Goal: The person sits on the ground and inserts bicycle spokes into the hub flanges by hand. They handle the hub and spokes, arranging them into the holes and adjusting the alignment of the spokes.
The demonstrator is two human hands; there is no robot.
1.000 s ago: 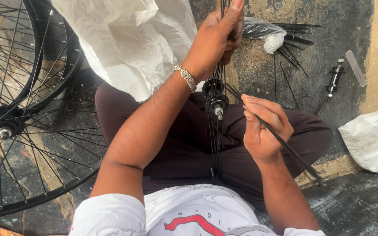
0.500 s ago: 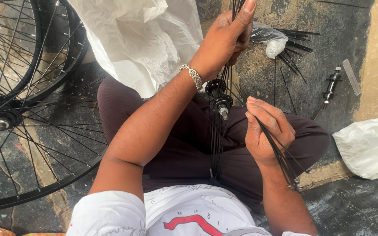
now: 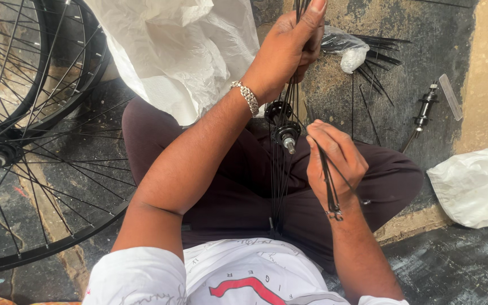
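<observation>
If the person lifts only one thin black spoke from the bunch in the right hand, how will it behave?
The spokes look long and very thin, so one is probably light and springy, bending a little rather than drooping. The right hand pinches several together, so a smooth one may slip out. On the floor it would likely roll.

You're sitting on the floor of a bicycle repair workshop. Built wheels [image 3: 24,141] with black rims lie at your left on the stained, grimy concrete floor [image 3: 453,265], a bundle of loose spokes [image 3: 377,56] and a spare hub axle [image 3: 423,113] rest ahead, and white plastic sheeting [image 3: 182,51] is heaped nearby.
</observation>
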